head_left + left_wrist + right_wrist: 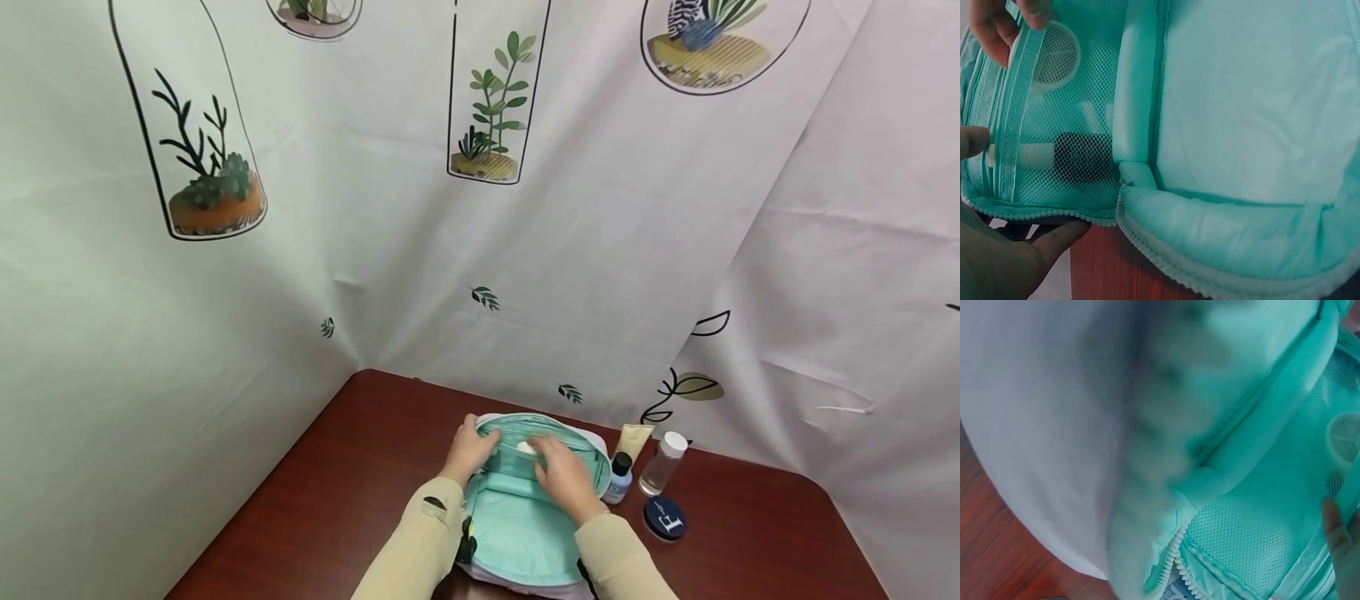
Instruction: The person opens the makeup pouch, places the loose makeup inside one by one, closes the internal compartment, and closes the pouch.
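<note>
A toiletry bag [525, 533] with a mint-green lining lies unzipped on the table, its lid raised at the back. My left hand [470, 450] grips the lid's left side, thumb inside and fingers outside. Across the lid, my right hand [566, 477] pinches the upper band of the mesh pocket [1088, 112], one finger behind it and another digit in front. Behind the mesh sit a round white-rimmed item [1059, 56], close under the right fingertips, and a small bottle [1082, 156] with a dark part and a white part. The right wrist view is partly blocked by a blurred bag flap.
Right of the bag stand a cream-yellow tube [634, 440], a pale blue bottle with black cap [618, 483] and a clear bottle with white cap [662, 468]. A round dark-blue-lidded container [664, 518] lies before them. A patterned curtain [585, 275] hangs behind the table [337, 492].
</note>
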Action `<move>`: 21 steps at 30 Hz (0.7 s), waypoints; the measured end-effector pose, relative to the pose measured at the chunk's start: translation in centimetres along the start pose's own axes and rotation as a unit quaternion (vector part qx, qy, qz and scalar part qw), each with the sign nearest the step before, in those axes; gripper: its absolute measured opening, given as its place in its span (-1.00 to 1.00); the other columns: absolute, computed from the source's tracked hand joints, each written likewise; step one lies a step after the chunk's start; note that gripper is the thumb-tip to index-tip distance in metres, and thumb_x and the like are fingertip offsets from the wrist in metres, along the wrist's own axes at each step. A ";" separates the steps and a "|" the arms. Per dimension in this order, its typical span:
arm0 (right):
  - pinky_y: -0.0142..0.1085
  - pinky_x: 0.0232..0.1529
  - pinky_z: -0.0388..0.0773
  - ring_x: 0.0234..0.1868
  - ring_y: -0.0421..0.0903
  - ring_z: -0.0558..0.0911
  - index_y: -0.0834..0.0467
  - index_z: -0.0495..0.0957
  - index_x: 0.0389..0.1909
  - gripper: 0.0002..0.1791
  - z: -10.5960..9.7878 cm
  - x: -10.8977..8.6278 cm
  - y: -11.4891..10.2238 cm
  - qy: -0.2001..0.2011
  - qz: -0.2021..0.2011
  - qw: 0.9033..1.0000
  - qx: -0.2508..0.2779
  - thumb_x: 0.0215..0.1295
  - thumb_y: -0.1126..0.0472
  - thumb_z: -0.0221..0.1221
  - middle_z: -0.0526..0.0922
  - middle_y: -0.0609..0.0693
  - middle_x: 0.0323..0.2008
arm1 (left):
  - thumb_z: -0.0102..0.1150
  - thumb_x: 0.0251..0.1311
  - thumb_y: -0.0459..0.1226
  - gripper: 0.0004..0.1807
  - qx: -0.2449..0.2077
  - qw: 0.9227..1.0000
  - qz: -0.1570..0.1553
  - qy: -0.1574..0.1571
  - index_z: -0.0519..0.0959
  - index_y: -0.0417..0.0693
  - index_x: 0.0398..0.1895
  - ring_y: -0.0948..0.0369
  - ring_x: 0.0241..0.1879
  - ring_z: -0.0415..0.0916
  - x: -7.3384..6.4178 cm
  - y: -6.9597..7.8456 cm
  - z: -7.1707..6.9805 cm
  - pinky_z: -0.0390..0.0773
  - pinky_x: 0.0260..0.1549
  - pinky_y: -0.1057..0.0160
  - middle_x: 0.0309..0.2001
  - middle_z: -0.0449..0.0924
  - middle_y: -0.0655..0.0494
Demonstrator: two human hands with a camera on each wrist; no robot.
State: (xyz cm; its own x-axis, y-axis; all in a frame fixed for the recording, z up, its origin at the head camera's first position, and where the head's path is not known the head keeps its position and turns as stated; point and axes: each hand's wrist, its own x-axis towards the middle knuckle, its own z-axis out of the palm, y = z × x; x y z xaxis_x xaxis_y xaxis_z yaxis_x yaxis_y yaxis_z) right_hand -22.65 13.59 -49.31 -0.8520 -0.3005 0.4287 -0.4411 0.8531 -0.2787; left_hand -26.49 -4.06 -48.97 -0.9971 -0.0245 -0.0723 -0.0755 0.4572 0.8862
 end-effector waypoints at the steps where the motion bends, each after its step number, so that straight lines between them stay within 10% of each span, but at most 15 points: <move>1: -0.12 -0.17 0.51 -0.12 0.00 0.57 0.15 0.54 -0.03 -0.63 0.1 0.0 0.0 -0.007 -0.002 1.000 -0.002 0.09 0.32 0.28 0.54 0.05 -0.08 | 0.08 0.24 -0.11 -0.33 0.000 1.000 -0.001 -0.001 0.15 -0.28 0.30 -0.16 0.10 0.32 0.0 0.0 0.0 0.37 -0.06 -0.12 0.16 0.27 -0.30; 13: 0.04 -0.02 0.35 0.02 0.12 0.48 0.21 0.51 0.03 -0.54 0.5 -0.1 -0.5 -0.134 0.070 0.988 -0.019 0.02 0.35 0.26 0.57 0.10 -0.04 | 0.03 0.27 -0.09 -0.36 -0.008 1.000 0.003 -0.018 0.15 -0.26 0.30 -0.14 0.12 0.30 0.1 -0.3 -0.1 0.34 -0.03 -0.12 0.17 0.26 -0.28; 21: 0.06 -0.03 0.35 0.04 0.10 0.48 0.16 0.55 -0.02 -0.59 -1.2 -0.6 0.2 -0.020 0.040 0.998 0.052 0.03 0.39 0.26 0.55 0.09 -0.03 | 0.02 0.29 -0.12 -0.34 -0.024 0.999 0.010 -0.033 0.11 -0.28 0.33 -0.16 0.15 0.27 0.3 -0.3 -0.5 0.33 -0.02 -0.14 0.20 0.22 -0.31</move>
State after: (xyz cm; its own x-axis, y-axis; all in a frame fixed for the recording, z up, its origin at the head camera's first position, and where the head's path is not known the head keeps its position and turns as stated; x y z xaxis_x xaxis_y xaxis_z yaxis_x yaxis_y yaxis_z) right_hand -21.88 14.48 -48.61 -0.8952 -0.2524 0.3672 -0.3969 0.8263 -0.3997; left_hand -26.75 -4.64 -49.06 -0.9957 0.0435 -0.0821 -0.0568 0.4137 0.9086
